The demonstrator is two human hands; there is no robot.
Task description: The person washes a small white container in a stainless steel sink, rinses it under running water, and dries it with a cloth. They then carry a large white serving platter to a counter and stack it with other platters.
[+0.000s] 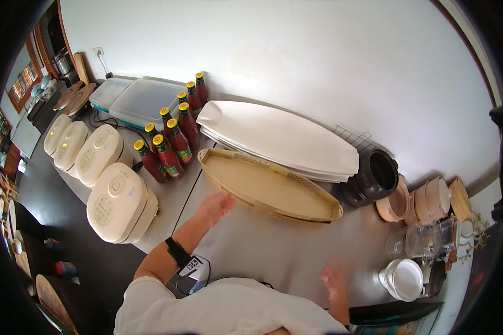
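Note:
My left hand [218, 208] is at the near left edge of a long tan tray [272, 188] with a raised, patterned rim. Its fingers look bent; whether they touch the tray is unclear. Lower right, my right hand [334, 274] is blurred above the steel counter [251, 243], fingers spread and nothing visible in it. Just behind the tan tray lies a stack of long white platters [276, 136]. Several bottles of red sauce [167, 157] with yellow caps stand in a cluster to the left.
Several cream-coloured rice cookers [115, 201] line the left side, with lidded plastic boxes [146, 100] behind. A dark ceramic pot [371, 176], wooden steamers [431, 199], clear containers [421, 239] and white bowls [404, 279] occupy the right. A seam crosses the counter left of the tray.

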